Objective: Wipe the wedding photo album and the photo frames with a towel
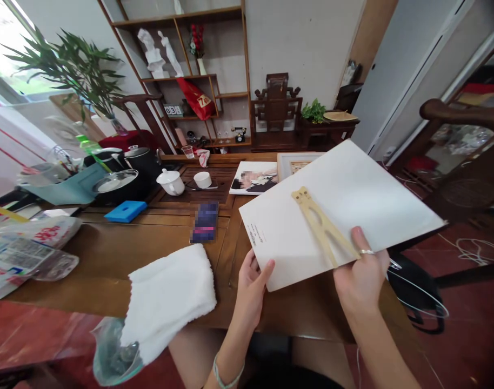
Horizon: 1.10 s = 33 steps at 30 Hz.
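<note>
A large white panel [352,189], looking like the back of a picture frame, is held tilted above the front of the table. Small dark print and a barcode show near its left corner. My left hand [251,281] grips that lower left corner, thumb on top. At the lower right edge my right hand [362,270], with a ring on it, is closed on the panel. A beige bear-headed stand [314,219] with two splayed legs lies against the panel, its leg ends near my right thumb. Whether it is fixed there, I cannot tell.
To the left, a white towel [172,286] hangs over the table edge by a plastic bag [113,351]. Farther back are a blue box [125,211], a lidded white teapot [170,182], a white cup [202,179] and a picture [253,178]. A chair [466,167] stands right.
</note>
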### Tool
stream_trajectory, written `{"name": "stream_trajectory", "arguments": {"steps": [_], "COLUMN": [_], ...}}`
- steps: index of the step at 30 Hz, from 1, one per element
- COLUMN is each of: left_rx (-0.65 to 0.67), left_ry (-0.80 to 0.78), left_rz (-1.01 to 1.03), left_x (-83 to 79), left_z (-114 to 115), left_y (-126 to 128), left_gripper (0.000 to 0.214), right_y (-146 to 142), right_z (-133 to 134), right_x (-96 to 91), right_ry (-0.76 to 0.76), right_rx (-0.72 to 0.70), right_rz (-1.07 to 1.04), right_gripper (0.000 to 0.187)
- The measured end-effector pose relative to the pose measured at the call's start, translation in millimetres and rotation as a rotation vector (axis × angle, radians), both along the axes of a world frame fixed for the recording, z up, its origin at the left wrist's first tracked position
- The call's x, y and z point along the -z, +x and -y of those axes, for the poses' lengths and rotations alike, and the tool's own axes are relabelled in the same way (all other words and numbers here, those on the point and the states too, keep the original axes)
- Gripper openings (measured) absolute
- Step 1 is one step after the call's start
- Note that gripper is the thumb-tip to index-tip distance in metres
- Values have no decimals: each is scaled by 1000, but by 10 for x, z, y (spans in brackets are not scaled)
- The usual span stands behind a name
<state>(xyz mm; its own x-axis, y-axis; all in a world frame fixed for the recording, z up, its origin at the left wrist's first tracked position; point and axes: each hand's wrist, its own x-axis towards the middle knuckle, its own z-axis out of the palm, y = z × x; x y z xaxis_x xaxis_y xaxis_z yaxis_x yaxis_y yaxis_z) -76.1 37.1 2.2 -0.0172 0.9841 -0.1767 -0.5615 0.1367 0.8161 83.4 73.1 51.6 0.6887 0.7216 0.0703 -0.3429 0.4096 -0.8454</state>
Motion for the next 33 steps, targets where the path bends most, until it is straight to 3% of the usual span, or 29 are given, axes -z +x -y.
{"name": "stream_trajectory", "arguments": {"steps": [3,7,11,21,27,29,33], "left_rx": [-98,-122,-137,-141,-142,-128,-81], "left_ry": [37,72,85,81,27,16,35], "left_rz": [-90,-208,-379,-780,-1033,-1149,-1295], "left_x": [12,15,20,247,326,304,270], "left_z": [-54,-151,-249,-395,-513,-539,-525], "left_y": [-118,-297,-415,-575,-675,-682,-668], "left_gripper": [62,60,60,48,40,48,93], "right_y": [163,577,889,1036,1110,1129,1160], "right_z": [58,105,175,182,187,184,157], "right_x": [160,374,557,804,955,953,874], "right_ry": [-88,-265,-377,-471,-486,-526,-541], "right_rx": [-85,-258,-261,-474,-488,-497,-554], "right_rz": [-14,95,235,565,828,963,1238], "right_gripper": [47,44,60,56,51,50,52]}}
